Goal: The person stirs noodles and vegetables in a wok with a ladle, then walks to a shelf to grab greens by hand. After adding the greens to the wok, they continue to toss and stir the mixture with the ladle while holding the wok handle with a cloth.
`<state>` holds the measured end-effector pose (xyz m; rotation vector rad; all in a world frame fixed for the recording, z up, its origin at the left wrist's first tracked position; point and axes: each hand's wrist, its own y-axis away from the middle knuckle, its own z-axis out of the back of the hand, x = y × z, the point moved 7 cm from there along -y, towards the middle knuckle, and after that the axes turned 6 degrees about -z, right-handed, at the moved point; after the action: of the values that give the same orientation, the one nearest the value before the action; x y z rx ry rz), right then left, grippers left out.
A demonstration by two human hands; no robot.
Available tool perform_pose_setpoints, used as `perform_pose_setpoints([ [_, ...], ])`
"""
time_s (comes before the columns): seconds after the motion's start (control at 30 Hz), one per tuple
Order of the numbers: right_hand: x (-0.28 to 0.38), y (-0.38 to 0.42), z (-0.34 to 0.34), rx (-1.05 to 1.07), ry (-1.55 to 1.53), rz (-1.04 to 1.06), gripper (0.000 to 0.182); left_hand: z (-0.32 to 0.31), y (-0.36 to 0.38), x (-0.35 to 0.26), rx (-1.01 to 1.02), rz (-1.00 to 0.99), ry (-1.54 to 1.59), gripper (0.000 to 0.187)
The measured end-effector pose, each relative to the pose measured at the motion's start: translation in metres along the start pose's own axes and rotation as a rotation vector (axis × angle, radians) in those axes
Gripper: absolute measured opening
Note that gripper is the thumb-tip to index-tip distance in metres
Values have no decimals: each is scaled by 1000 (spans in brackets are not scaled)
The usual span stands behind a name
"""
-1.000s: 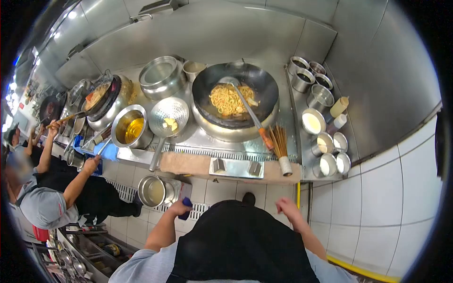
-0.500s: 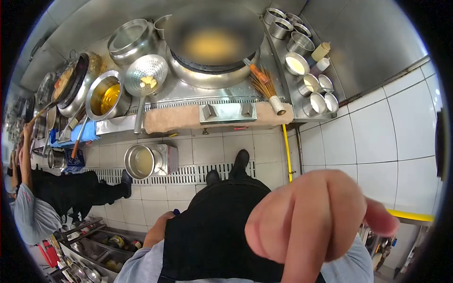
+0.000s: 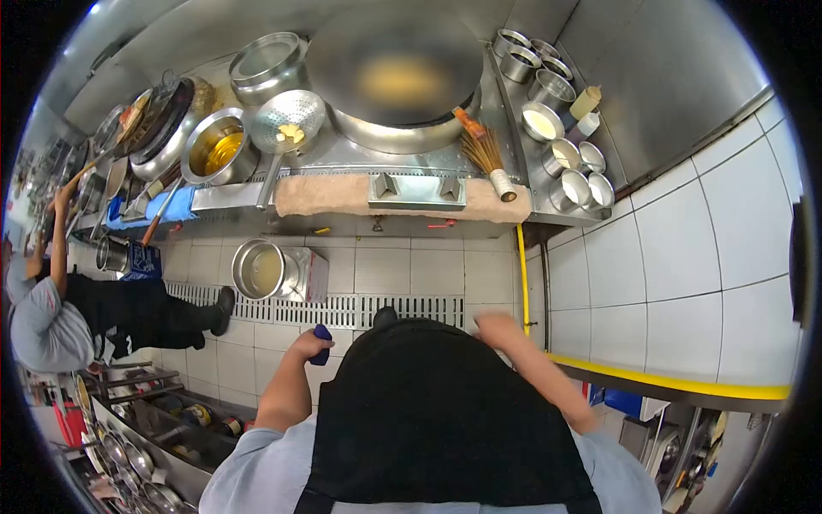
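My left hand (image 3: pixel 310 344) hangs low beside my apron, closed on a dark blue cloth (image 3: pixel 321 345). On my other side, my right hand (image 3: pixel 497 330) is smeared by motion near the edge of the black apron (image 3: pixel 445 411), its fingers unclear. Ahead is a large wok (image 3: pixel 398 111) on the stove, its inside blurred with something yellow in it. A perforated ladle (image 3: pixel 295 110) with pale yellow pieces lies left of the wok. A bamboo brush (image 3: pixel 486 158) lies at its right. A pot of yellow oil (image 3: pixel 199 161) stands further left.
Metal containers (image 3: pixel 551 90) and squeeze bottles (image 3: pixel 585 103) line the right shelf. A pot of cloudy liquid (image 3: pixel 242 272) stands low over the floor by a box. At the left, a co-worker (image 3: pixel 51 317) reaches toward another wok. A yellow pipe (image 3: pixel 522 274) runs down at the right.
My right hand has dropped from close before the camera to beside the apron. My left hand and the blue cloth now show more fully. The view has shifted slightly.
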<state>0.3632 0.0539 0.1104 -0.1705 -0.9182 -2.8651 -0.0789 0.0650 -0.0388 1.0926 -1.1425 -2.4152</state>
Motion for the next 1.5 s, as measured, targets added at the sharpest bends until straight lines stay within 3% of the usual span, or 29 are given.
perform_pose_setpoints([
  [0.07,-79,34,-115,186,-88,-162,29,-17,7,-1,-15,10,-13,59],
  [0.1,-95,69,-134,328,-185,-296,35,-33,11,3,62,34,-58,58],
  [0.13,-132,105,-173,222,-260,-327,40,-45,17,3,100,40,-165,59],
  [0.17,-169,143,-221,332,-451,-561,37,-57,23,3,138,43,-273,60],
  [0.23,-271,211,-427,430,-551,-708,31,-77,42,-7,197,38,-472,61],
  [0.27,-283,236,-444,445,-548,-794,30,-86,56,-15,216,32,-563,61],
  [0.4,-269,260,-421,380,-709,-967,27,-109,70,-23,157,33,-561,63],
  [0.53,-255,240,-398,242,-845,-897,25,-113,85,-46,1,10,-392,67],
  [0.67,-243,223,-379,117,-918,-790,23,-129,82,-55,-22,-41,-426,67],
  [0.87,-260,197,-384,-102,-999,-667,21,-149,94,-55,165,-12,-569,66],
  [0.97,-218,230,-237,-157,-1248,-895,20,-138,95,-47,135,7,-542,66],
  [1.07,-232,225,-249,-82,-1134,-800,25,-126,88,-26,89,27,-469,63],
  [1.17,-286,197,-367,-86,-719,-725,31,-120,89,-21,57,37,-431,58],
  [1.2,-288,193,-378,-66,-671,-709,32,-120,88,-15,48,66,-379,58],
  [1.37,-262,175,-339,73,-772,-745,34,-135,67,24,151,125,-334,57],
  [1.5,-242,158,-311,136,-799,-765,35,-128,52,20,197,103,-429,58],
])
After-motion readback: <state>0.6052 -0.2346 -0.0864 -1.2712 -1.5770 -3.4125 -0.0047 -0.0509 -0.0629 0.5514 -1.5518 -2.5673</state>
